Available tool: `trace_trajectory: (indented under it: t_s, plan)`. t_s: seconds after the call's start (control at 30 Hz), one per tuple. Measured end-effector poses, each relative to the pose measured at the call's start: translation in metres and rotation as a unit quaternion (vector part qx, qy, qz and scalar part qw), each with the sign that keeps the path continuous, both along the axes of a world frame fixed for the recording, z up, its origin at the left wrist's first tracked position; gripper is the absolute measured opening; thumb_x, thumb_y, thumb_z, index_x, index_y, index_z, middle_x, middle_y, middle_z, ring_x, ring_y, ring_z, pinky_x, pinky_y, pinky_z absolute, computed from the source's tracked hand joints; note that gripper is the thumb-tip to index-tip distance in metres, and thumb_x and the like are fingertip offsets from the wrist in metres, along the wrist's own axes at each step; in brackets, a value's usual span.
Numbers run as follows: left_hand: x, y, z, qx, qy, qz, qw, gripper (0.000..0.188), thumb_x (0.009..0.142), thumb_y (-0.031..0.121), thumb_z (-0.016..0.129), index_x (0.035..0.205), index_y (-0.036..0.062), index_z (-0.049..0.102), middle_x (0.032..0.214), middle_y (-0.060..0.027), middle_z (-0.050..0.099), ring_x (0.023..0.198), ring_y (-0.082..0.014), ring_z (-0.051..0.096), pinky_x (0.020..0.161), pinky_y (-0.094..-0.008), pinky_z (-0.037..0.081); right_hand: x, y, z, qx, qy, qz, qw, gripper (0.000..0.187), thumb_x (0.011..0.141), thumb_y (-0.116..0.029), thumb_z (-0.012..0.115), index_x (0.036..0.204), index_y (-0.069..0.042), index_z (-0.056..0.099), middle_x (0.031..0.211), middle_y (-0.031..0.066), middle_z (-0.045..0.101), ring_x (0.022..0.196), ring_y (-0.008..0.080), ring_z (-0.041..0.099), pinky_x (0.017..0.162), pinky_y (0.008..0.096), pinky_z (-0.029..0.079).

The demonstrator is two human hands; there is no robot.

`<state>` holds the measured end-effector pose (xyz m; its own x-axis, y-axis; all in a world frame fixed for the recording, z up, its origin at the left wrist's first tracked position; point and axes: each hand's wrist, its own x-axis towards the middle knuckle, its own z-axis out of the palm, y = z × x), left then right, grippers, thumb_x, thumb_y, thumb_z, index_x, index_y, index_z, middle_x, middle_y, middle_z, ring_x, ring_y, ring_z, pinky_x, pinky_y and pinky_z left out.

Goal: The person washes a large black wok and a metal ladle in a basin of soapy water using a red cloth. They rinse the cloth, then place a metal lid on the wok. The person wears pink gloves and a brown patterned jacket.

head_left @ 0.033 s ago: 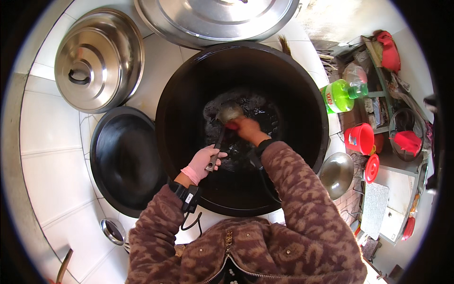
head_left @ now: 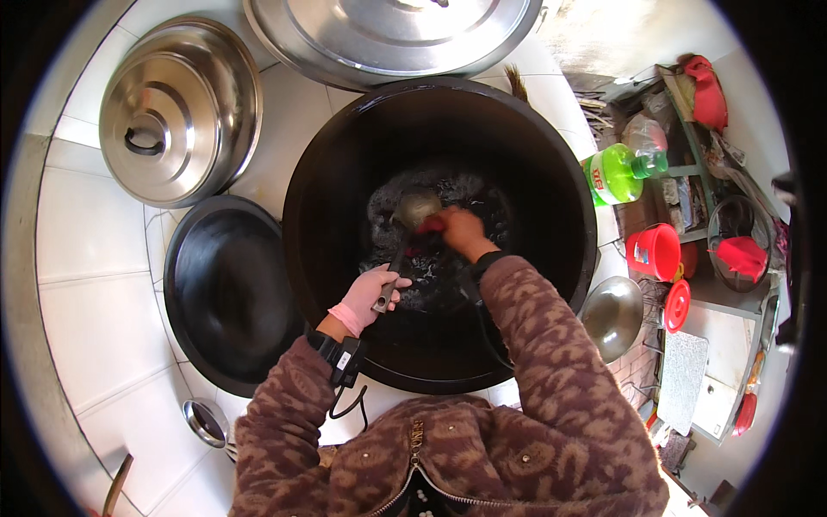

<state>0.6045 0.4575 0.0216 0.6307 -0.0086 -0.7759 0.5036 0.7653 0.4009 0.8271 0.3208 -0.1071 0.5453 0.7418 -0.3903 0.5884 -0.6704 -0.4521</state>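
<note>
Clock positions are read from the centre of the large black wok [head_left: 534,159], as the person faces it; the left hand [head_left: 370,297], gloved in pink, sits at half past seven, fingers closed around the handle of the metal ladle [head_left: 417,207]; the ladle's bowl lies near the centre, amid foamy liquid [head_left: 469,185]; the right hand [head_left: 463,233], at the bowl's four o'clock, pinches a red cloth [head_left: 431,226]; from where I stand, I cannot tell how firmly it presses; a black pan [head_left: 233,293] occupies half past eight.
</note>
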Motion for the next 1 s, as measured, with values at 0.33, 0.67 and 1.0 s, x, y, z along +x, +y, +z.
trace_trajectory:
  t_s: [0.33, 0.67, 1.0]
  plan:
    - [-0.007, 0.007, 0.005, 0.07, 0.05, -0.039, 0.995, 0.021, 0.089, 0.001, 0.055, 0.109, 0.0039, 0.053, 0.073, -0.0028, 0.058, 0.052, -0.0092, 0.057, 0.042, -0.0223, 0.048, 0.054, -0.039, -0.006, -0.046, -0.203, -0.18, 0.961, 0.033, 0.085, -0.021, 0.059, 0.117, -0.017, 0.064, 0.137, 0.0094, 0.048, 0.121, 0.0345, 0.049, 0.094, 0.05, 0.046]
    - [-0.006, 0.008, 0.001, 0.073, 0.043, -0.028, 0.996, 0.05, 0.087, -0.002, 0.046, 0.136, 0.0035, 0.038, 0.107, -0.0112, 0.059, 0.063, -0.0113, 0.06, 0.045, -0.0231, 0.05, 0.0, -0.011, -0.069, -0.027, -0.113, -0.137, 0.984, 0.034, 0.084, -0.029, 0.062, 0.117, -0.021, 0.066, 0.135, 0.0108, 0.052, 0.117, 0.0357, 0.053, 0.089, 0.0498, 0.048]
    - [-0.022, 0.003, 0.009, 0.121, 0.008, -0.063, 0.991, 0.058, 0.081, 0.001, 0.05, 0.138, 0.0048, 0.039, 0.106, -0.0094, 0.059, 0.063, -0.0115, 0.057, 0.049, -0.0227, 0.049, 0.032, 0.009, 0.061, 0.256, 0.261, -0.272, 0.89, 0.032, 0.087, -0.02, 0.063, 0.117, -0.009, 0.066, 0.098, 0.0099, 0.072, 0.09, 0.0208, 0.067, 0.08, 0.0335, 0.051]
